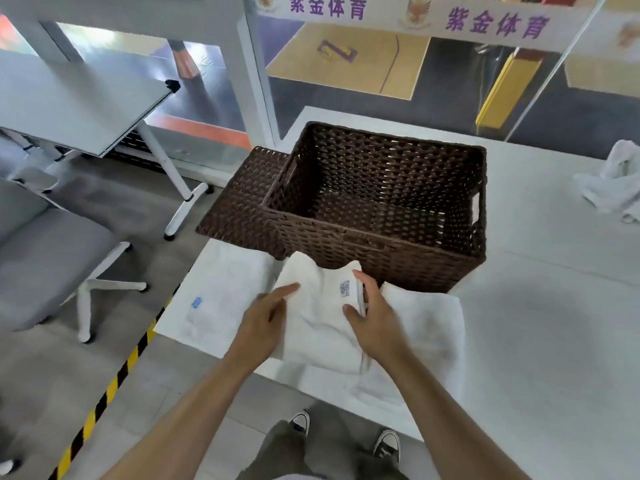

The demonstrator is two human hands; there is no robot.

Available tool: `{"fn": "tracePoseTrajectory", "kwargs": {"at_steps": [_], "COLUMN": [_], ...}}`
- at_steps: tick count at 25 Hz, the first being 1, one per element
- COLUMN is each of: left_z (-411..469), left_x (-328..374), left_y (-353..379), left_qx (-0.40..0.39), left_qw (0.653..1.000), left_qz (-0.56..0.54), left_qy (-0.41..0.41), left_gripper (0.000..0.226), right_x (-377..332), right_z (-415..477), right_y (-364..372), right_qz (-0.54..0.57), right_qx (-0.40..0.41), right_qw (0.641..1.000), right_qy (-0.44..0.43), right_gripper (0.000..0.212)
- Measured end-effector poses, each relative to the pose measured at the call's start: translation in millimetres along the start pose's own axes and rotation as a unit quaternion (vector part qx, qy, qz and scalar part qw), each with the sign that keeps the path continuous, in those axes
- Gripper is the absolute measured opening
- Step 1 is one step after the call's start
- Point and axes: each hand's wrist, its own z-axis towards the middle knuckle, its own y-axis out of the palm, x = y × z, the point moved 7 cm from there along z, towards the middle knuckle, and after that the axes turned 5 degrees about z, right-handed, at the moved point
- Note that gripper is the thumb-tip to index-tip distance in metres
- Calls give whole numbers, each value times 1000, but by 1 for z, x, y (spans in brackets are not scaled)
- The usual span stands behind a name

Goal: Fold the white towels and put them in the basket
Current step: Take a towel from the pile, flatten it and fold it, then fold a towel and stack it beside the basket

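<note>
A folded white towel (pixel 318 320) lies at the near edge of the white table (pixel 540 306), low in the middle of the frame, with a small printed label (pixel 344 289) facing up near its far right corner. Under it a spread towel (pixel 429 327) lies flat, showing to its right and along its near side. The left hand (pixel 265 318) is flat and relaxed, fingers straight, their tips resting on the left part of the folded towel. The right hand (pixel 375 317) sits at the towel's right edge, thumb on top of the cloth and the fingers fairly straight along the edge; whether they nip the edge or only lie against it cannot be told. Just beyond the towel stands the brown woven basket (pixel 381 252), its front wall close to the towel's far corners. A flat woven lid (pixel 242 202) of the same brown lies against the basket's left side, jutting past the table edge. Left of the folded towel is a flat white sheet (pixel 225 292) with a small blue mark. A crumpled white towel (pixel 613 183) lies on the table at the far right. At lower left is a grey office chair (pixel 52 258), with black-and-yellow floor tape (pixel 104 393) beside it.
</note>
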Motion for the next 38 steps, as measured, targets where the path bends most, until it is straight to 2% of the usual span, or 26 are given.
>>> {"fn": "tracePoseTrajectory", "kwargs": {"at_steps": [3,4,7,9,11,15,19,24,28,38], "left_z": [22,29,37,38,38,41,43,34,20,-34], "left_x": [-19,-27,-50,-58,-53,-46,-29,20,69,190], "left_y": [0,3,19,29,33,37,24,4,4,61], "left_qx": [-50,-71,-123,-112,-92,-124,-122,-60,-41,-32], "left_qw": [998,996,984,966,941,905,904,911,907,893], "left_qz": [16,32,122,222,307,388,382,327,297,262], "left_qy": [22,33,41,66,110,121,146,244,296,365], "left_gripper": [44,44,48,50,51,55,51,41,38,35], "right_x": [9,15,20,19,19,24,13,-19,-36,-18], "right_z": [10,12,5,-1,-6,-10,-15,-28,-50,-126], "right_y": [29,39,56,62,70,72,63,37,1,-120], "right_qz": [-78,-134,-326,-392,-429,-435,-410,-370,-343,-317], "right_qx": [59,75,120,136,120,101,114,180,254,348], "right_qw": [995,988,938,910,894,893,904,910,903,882], "right_qy": [4,14,19,-14,-57,-59,-41,-51,-45,-36], "right_gripper": [65,66,70,69,59,47,53,51,55,54]}}
